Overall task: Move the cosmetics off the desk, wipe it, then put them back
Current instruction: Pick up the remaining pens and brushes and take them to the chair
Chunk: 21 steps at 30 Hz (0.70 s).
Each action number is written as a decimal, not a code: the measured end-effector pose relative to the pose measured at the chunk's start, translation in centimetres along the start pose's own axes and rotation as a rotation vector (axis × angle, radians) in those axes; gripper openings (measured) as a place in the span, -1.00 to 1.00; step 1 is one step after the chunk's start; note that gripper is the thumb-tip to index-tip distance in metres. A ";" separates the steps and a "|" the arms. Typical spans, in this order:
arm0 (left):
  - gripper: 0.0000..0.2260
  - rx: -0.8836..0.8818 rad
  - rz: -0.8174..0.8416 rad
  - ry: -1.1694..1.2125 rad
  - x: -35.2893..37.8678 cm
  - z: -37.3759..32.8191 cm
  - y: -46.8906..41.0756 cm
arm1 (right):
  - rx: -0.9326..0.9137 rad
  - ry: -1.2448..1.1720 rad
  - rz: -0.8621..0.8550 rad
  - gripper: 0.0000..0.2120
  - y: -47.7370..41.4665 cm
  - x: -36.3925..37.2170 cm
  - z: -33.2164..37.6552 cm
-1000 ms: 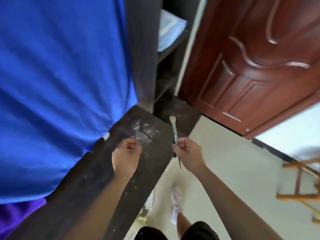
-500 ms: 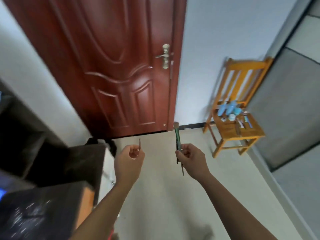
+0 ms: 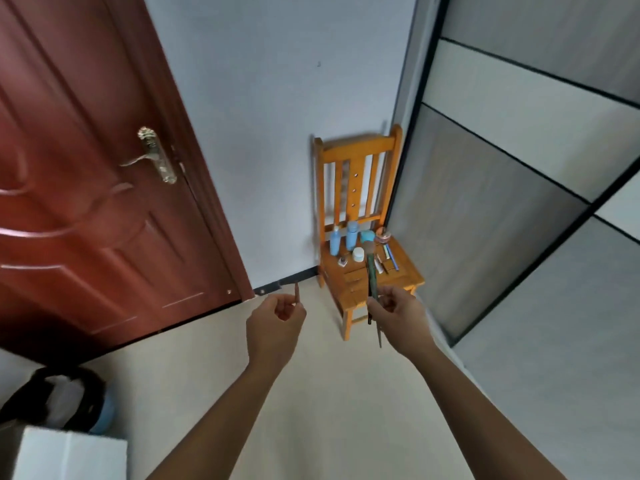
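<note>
My right hand (image 3: 398, 317) grips a green-handled makeup brush (image 3: 371, 268) upright, together with a thin dark stick that pokes out below the fist. My left hand (image 3: 275, 318) pinches a small thin brown pencil (image 3: 296, 293), its tip pointing up. Ahead stands a wooden chair (image 3: 349, 285) against the wall. On its seat are two blue bottles (image 3: 343, 239), a white jar (image 3: 358, 253), a small dark bottle (image 3: 342, 261), a round tin (image 3: 383, 236) and several pencils (image 3: 389, 258). Both hands hover in front of the chair, short of its seat.
A red-brown door (image 3: 86, 168) with a brass handle (image 3: 152, 157) fills the left. Grey wardrobe panels (image 3: 519, 202) line the right. A black bag (image 3: 59, 396) and a white box (image 3: 69, 455) sit at the lower left on the pale floor.
The view swung from the dark desk, past the door, onto the chair, which now stands much closer. Both hands keep their grip on the same items.
</note>
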State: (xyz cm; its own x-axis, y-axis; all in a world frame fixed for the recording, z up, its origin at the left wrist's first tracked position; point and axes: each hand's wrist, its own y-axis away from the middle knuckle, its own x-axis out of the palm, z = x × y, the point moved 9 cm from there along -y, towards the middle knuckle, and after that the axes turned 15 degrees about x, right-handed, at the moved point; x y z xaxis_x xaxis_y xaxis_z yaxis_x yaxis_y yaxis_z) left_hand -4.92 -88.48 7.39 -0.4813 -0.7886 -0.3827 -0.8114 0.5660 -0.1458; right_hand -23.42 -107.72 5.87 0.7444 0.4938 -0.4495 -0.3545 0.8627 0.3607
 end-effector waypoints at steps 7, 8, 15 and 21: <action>-0.97 0.000 0.056 -0.007 6.9 2.3 -12.0 | 0.028 0.032 -0.058 -0.90 -12.1 -0.3 2.0; -0.97 -0.002 0.073 -0.009 8.0 2.8 -13.9 | 0.033 0.046 -0.062 -0.91 -13.7 -0.1 2.4; -0.94 -0.031 0.243 -0.035 15.5 5.7 -25.0 | 0.157 0.162 -0.111 -0.84 -24.1 0.0 4.5; -0.93 -0.083 0.351 -0.101 22.3 9.1 -31.5 | 0.278 0.204 -0.123 -0.86 -32.6 0.1 2.8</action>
State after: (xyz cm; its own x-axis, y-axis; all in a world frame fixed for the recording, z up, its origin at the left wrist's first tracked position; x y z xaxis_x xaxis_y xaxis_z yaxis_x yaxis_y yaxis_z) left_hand 12.92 -121.73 -4.86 -0.7031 -0.5199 -0.4851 -0.6289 0.7731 0.0830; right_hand -10.23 -136.08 -3.65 0.6338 0.4239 -0.6470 -0.0812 0.8683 0.4894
